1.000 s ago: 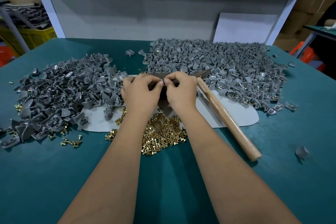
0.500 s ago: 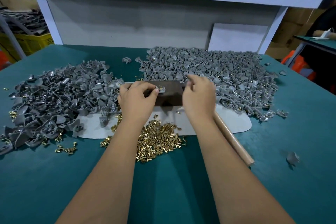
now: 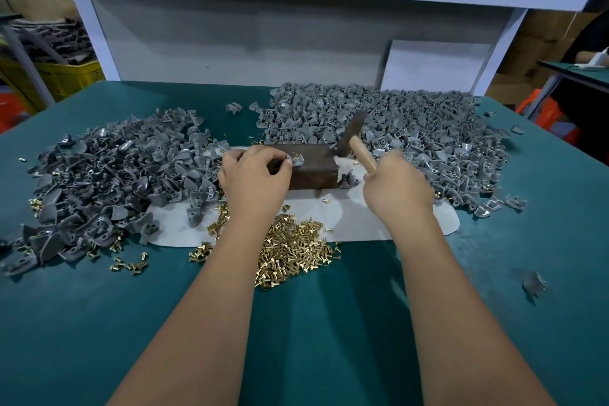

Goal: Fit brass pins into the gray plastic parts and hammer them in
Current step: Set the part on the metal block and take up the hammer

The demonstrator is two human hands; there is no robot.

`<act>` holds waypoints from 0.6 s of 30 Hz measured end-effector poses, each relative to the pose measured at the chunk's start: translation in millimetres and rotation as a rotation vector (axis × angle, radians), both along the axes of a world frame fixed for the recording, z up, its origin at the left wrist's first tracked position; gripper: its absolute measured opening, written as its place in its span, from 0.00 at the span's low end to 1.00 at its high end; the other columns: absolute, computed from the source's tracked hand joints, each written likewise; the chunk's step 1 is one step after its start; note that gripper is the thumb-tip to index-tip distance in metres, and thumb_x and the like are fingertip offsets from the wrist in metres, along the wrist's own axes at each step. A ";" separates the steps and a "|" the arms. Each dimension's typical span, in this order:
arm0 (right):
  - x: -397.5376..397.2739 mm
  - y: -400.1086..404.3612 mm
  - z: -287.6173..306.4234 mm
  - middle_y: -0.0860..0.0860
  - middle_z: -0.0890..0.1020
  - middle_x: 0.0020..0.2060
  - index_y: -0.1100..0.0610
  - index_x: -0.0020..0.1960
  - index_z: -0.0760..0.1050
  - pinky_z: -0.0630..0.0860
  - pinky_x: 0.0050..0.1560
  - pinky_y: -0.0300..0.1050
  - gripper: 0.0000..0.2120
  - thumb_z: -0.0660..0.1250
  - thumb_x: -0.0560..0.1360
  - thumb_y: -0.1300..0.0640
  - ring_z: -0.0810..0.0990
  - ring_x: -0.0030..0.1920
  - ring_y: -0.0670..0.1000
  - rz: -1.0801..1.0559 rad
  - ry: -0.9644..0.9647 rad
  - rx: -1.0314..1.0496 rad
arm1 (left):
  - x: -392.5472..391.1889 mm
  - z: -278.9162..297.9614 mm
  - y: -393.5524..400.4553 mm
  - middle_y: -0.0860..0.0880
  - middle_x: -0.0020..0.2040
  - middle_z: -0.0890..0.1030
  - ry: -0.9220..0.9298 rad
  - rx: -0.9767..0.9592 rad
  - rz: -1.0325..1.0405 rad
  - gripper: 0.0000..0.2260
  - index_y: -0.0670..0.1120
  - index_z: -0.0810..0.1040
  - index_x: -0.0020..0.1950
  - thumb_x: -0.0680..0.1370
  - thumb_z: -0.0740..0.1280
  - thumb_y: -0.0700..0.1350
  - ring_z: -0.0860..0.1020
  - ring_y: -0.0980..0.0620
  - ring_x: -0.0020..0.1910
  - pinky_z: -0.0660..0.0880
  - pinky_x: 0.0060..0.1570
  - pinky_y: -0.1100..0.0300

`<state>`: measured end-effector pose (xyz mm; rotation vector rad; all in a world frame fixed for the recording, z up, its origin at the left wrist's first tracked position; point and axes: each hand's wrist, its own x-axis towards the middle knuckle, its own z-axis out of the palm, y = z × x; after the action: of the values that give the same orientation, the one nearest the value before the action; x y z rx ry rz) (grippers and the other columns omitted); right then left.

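Two heaps of small gray plastic parts lie on the teal-covered table: one at the left, a bigger one at the back right. Between them, on a pale sheet, stands a dark brown metal block serving as an anvil. On its top sits the single gray plastic part being worked, with a short brass pin standing in it. The left hand has its fingers curled, pinching that part at its near-left edge to steady it. The right hand is wrapped around the pale wooden handle of a hammer, gripping it close under the dark steel head, which is raised and tilted above the block's right end. A loose pile of brass pins lies just in front of the sheet, between the forearms.

The part looks light and rigid, likely to skid or flip on the smooth block, so it wants holding at the edge, fingertips well clear of the pin. The pin is tiny, hard and smooth, and could tip under an off-centre blow; a short, square tap seems right. The hammer's weight sits in its head, so this choked-up grip favours control over force.
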<state>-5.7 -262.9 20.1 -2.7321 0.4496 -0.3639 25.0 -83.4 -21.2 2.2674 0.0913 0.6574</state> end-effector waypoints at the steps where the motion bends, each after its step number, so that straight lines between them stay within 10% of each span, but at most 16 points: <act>1: -1.7 0.8 3.6 0.51 0.70 0.34 0.59 0.51 0.63 0.62 0.30 0.45 0.10 0.62 0.79 0.55 0.71 0.34 0.55 0.025 -0.056 0.032 | -0.3 0.2 -0.5 0.60 0.56 0.80 0.001 0.003 0.007 0.06 0.57 0.83 0.49 0.78 0.66 0.54 0.63 0.49 0.63 0.53 0.52 0.57; 8: -20.4 3.6 31.9 0.46 0.80 0.58 0.38 0.69 0.67 0.72 0.41 0.45 0.21 0.63 0.79 0.53 0.75 0.44 0.48 0.330 -0.186 0.159 | -1.1 -0.5 -0.6 0.62 0.55 0.79 0.017 -0.015 0.008 0.06 0.57 0.82 0.50 0.78 0.67 0.54 0.61 0.52 0.61 0.52 0.51 0.58; 13: -26.9 5.3 41.3 0.45 0.81 0.48 0.31 0.69 0.64 0.70 0.34 0.42 0.25 0.62 0.78 0.54 0.76 0.36 0.47 0.342 -0.252 0.102 | -3.4 -1.6 -3.9 0.67 0.43 0.61 -0.026 -0.147 0.034 0.03 0.56 0.84 0.47 0.75 0.71 0.51 0.63 0.48 0.62 0.55 0.55 0.56; 18: -27.0 9.2 46.6 0.46 0.83 0.51 0.32 0.68 0.67 0.74 0.39 0.44 0.23 0.62 0.77 0.53 0.75 0.41 0.50 0.403 -0.106 -0.127 | 1.4 -2.2 -1.0 0.62 0.50 0.79 0.015 -0.062 0.025 0.06 0.57 0.84 0.49 0.77 0.69 0.55 0.63 0.51 0.62 0.54 0.54 0.56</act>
<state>-32.7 -253.7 66.7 -2.8167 -0.1581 -0.4367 26.4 -84.4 -23.4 2.2149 0.1459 0.6423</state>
